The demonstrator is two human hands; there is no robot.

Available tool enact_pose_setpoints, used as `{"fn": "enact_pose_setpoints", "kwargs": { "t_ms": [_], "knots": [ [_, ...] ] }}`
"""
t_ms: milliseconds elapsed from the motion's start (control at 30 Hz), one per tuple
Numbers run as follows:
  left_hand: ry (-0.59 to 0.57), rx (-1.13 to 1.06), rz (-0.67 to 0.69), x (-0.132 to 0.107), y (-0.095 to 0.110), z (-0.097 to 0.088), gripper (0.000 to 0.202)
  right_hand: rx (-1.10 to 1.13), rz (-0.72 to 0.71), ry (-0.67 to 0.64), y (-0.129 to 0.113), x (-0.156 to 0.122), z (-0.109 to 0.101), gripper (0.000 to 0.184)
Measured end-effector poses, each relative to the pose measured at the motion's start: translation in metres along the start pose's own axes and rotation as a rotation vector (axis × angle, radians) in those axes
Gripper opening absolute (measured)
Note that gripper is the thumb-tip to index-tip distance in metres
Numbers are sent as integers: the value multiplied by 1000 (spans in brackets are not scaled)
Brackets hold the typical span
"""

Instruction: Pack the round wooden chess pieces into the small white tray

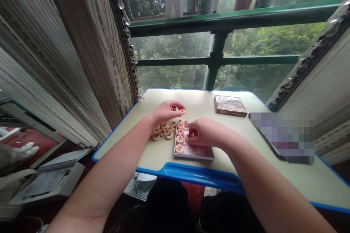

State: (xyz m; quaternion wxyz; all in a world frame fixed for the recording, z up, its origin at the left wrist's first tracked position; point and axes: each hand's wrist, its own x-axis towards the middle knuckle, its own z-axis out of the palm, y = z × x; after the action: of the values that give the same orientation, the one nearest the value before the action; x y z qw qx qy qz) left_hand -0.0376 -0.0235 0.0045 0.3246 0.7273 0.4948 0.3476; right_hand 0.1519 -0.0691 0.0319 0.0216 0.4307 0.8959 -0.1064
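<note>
My left hand pinches a round wooden Chinese chess piece just above a loose cluster of pieces on the table. My right hand is curled over a shallow open box, its fingertips pressing a red-marked piece into it. A column of three pieces lies along the left side of the box. My right hand hides the back of the box.
The box lid lies flat at the far right of the beige, blue-edged table. A blurred dark object rests at the right. A bamboo blind hangs at left, windows beyond. The blue front rim has a groove.
</note>
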Motion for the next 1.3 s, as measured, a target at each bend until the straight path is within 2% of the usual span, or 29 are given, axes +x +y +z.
{"fn": "enact_pose_setpoints", "kwargs": {
  "t_ms": [200,367,467,667,767,833,900,933,1000,1033,1067,1100,1133,1200,1300],
  "knots": [
    [-23,-7,30,-4,5,0,36,43,4,68,6,2,-3,15],
    [-90,-11,78,-5,8,1,45,156,124,309,11,4,-12,21],
    [-110,-26,98,-6,9,4,44,316,151,389,12,6,-12,26],
    [-132,-57,143,-10,16,11,40,609,184,350,13,13,-2,15],
    [-165,-189,109,-9,16,8,40,782,198,363,19,17,0,17],
    [-98,-312,71,-6,13,2,27,804,212,438,26,20,1,19],
    [93,-405,58,-5,12,-8,20,713,202,554,35,24,3,21],
    [230,-424,66,-6,12,-13,22,650,177,610,39,26,5,20],
    [539,-318,66,-9,17,-23,29,545,112,697,45,29,9,18],
    [693,-170,39,-12,20,-27,32,514,77,712,47,30,11,18],
    [799,49,15,-16,24,-31,30,489,47,708,48,31,13,19],
    [857,264,-2,-19,28,-34,27,462,25,703,49,31,15,19],
    [809,434,-23,-23,31,-35,24,438,10,698,49,32,16,19],
    [647,638,-98,-30,30,-36,20,395,-3,708,49,32,19,18],
    [450,746,-127,-39,15,-33,21,352,-23,714,46,33,21,18]
  ]
}}
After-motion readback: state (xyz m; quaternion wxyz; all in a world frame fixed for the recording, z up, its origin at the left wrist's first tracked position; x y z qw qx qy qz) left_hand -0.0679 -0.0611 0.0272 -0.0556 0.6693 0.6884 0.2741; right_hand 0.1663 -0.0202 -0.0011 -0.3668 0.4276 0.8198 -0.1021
